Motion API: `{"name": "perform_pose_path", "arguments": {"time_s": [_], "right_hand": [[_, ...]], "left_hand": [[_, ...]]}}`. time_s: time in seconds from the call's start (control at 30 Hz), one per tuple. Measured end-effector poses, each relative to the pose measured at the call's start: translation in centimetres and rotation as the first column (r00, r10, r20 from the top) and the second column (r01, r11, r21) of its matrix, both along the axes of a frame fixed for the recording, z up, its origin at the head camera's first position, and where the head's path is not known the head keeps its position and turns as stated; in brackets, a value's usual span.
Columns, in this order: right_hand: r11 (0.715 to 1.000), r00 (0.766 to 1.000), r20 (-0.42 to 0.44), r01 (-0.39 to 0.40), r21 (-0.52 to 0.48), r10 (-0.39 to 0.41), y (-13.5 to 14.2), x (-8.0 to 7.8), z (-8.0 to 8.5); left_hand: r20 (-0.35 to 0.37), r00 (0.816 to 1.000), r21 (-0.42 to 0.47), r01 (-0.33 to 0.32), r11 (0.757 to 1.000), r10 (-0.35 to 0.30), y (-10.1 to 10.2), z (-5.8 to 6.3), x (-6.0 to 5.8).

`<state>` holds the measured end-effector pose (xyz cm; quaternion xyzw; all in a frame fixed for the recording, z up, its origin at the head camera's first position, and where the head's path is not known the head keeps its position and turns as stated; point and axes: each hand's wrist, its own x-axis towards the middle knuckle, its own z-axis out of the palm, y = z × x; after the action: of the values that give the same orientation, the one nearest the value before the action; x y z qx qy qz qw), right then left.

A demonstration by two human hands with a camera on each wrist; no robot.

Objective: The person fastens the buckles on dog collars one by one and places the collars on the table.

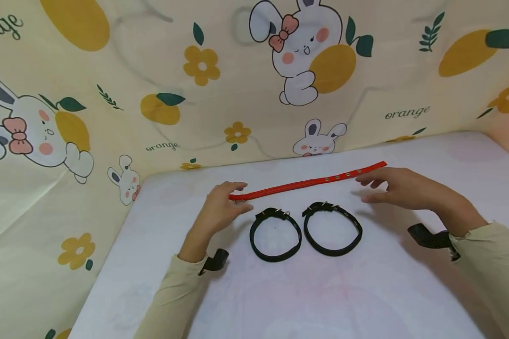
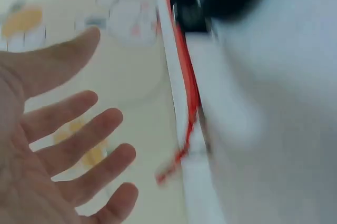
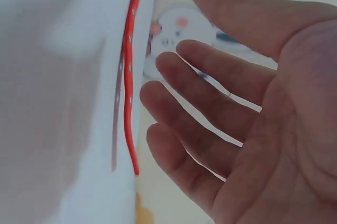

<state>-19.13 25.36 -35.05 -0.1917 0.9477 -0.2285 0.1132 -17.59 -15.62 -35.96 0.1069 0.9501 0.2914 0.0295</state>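
On the white table (image 1: 280, 301), the left hand (image 1: 220, 209) and right hand (image 1: 400, 188) flanked the red strap (image 1: 288, 187) at the far side — fingers apart, gripping nothing. Light, even handling probably suited both ends. The strap was flat and slim; nearer, two black collars (image 1: 275, 258) formed buckled rings. Metal eyelets (image 1: 337, 177) pierced its right part.

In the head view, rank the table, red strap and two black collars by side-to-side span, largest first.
1. Table
2. Red strap
3. Left collar and right collar: too alike to rank.
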Motion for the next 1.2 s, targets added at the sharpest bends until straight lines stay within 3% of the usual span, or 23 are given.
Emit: {"name": "perform_pose_path", "arguments": {"time_s": [0.13,0.3,0.53,0.67,0.83,1.2], "right_hand": [[0.999,0.999,-0.029,0.032,-0.003,-0.032,1.3,-1.4,-0.2],[0.993,0.994,-0.034,0.106,-0.046,-0.108,3.0,-3.2,-1.2],[0.963,0.963,0.104,0.257,-0.076,-0.249,4.9,-4.5,-3.1],[0.955,0.954,0.145,0.280,-0.100,-0.264,5.4,-4.8,-3.8],[0.962,0.961,0.129,0.257,-0.095,-0.244,5.2,-4.9,-4.3],[0.948,0.948,0.066,0.315,-0.036,-0.313,4.3,-4.7,-4.5]], "left_hand": [[0.002,0.997,0.061,-0.073,0.995,0.073,-2.9,-0.2,-0.9],[0.031,0.987,0.099,-0.160,0.982,0.158,-4.6,-1.0,-1.8],[0.097,0.979,0.074,-0.184,0.980,0.177,-4.6,-2.9,-2.4],[0.088,0.982,0.051,-0.174,0.983,0.169,-4.5,-3.4,-2.4],[0.091,0.983,0.035,-0.164,0.986,0.160,-3.9,-3.5,-2.4],[0.102,0.969,0.049,-0.229,0.972,0.224,-3.9,-3.7,-2.8]]}}
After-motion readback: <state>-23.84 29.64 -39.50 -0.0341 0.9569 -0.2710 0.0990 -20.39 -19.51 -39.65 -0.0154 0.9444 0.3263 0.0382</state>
